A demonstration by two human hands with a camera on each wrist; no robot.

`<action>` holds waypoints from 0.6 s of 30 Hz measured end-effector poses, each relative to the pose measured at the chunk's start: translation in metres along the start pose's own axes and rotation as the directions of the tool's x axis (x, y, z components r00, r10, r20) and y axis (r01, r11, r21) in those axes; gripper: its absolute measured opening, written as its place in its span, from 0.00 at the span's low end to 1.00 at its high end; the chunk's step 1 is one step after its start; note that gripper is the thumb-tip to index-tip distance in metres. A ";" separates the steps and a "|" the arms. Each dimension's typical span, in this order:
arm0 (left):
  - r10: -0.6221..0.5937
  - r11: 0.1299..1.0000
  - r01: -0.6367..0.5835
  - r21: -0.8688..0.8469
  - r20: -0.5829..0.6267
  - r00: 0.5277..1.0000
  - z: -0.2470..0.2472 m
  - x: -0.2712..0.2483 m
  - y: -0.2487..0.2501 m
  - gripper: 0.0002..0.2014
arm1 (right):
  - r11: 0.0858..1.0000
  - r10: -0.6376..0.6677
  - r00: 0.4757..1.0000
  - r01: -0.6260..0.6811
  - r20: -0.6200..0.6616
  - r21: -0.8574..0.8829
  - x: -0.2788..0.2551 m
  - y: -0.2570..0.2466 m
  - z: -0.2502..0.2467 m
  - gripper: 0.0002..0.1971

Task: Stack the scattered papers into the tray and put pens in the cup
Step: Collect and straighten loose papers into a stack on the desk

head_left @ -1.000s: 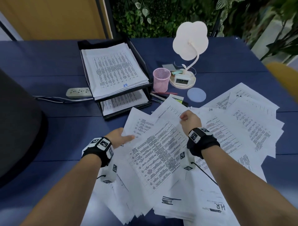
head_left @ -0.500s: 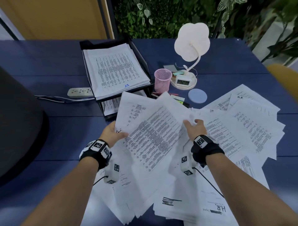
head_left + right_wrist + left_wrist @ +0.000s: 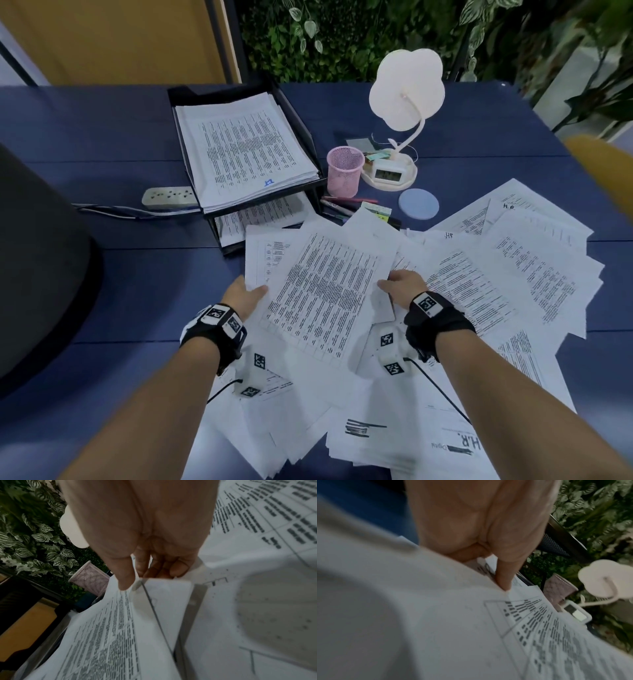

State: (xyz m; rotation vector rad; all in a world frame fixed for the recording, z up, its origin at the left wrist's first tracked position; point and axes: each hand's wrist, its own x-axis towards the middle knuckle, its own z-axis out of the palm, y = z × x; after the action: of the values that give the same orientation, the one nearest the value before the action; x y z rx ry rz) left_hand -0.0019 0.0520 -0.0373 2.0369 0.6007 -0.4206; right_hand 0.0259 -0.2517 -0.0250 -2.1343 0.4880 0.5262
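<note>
A loose bundle of printed papers [image 3: 325, 287] is held just above the heap of scattered papers [image 3: 496, 274]. My left hand [image 3: 245, 296] pinches its left edge, thumb on top. My right hand [image 3: 399, 286] pinches its right edge, thumb over, fingers under; the right wrist view shows that held bundle [image 3: 102, 628] too. In the left wrist view my thumb lies on the top sheet [image 3: 539, 628]. The black two-tier tray [image 3: 310, 137] stands behind, its top tier full of sheets. The pink mesh cup [image 3: 344, 171] stands right of the tray. Pens [image 3: 342, 204] lie before the cup.
A white flower-shaped lamp with a small clock [image 3: 388, 173] stands right of the cup, a pale blue round coaster [image 3: 418, 204] in front of it. A power strip [image 3: 168, 197] lies left of the tray. A dark rounded object [image 3: 37, 260] fills the left edge.
Both hands have lifted the bundle off the heap and squared it between them. The left hand slid forward along its left edge; the right hand came back toward me to the right edge.
</note>
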 end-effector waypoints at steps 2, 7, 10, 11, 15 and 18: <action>-0.010 0.999 0.008 0.043 0.046 0.999 0.000 0.003 -0.004 0.20 | 1.000 0.002 0.999 -0.002 -0.044 0.012 0.002 0.001 0.002 0.13; -0.101 0.979 0.105 -0.175 0.033 0.994 -0.001 0.009 -0.012 0.14 | 1.000 -0.015 0.982 0.012 -0.187 -0.016 0.004 0.002 0.000 0.15; 0.058 0.996 -0.042 0.075 -0.224 0.973 -0.003 0.013 -0.005 0.25 | 0.998 -0.046 0.986 0.039 -0.161 -0.050 0.007 0.005 -0.006 0.18; 0.146 0.974 -0.090 0.209 -0.270 0.952 -0.004 0.013 -0.001 0.28 | 0.997 -0.065 0.987 0.059 -0.144 -0.047 0.005 0.004 -0.008 0.15; 0.326 0.848 -0.208 0.487 -0.170 0.930 -0.012 0.015 0.023 0.31 | 0.983 -0.156 0.988 0.157 -0.018 0.090 -0.004 -0.003 -0.014 0.10; 0.292 0.808 -0.293 0.511 0.084 0.953 -0.015 0.017 0.034 0.24 | 0.966 -0.174 0.983 0.182 -0.054 0.184 -0.002 -0.005 -0.015 0.13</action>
State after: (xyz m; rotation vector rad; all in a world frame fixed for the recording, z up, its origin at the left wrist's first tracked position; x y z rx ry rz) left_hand 0.0323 0.0547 -0.0152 2.5978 0.1603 -0.4284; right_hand 0.0298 -0.2604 -0.0124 -1.9850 0.3475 0.3255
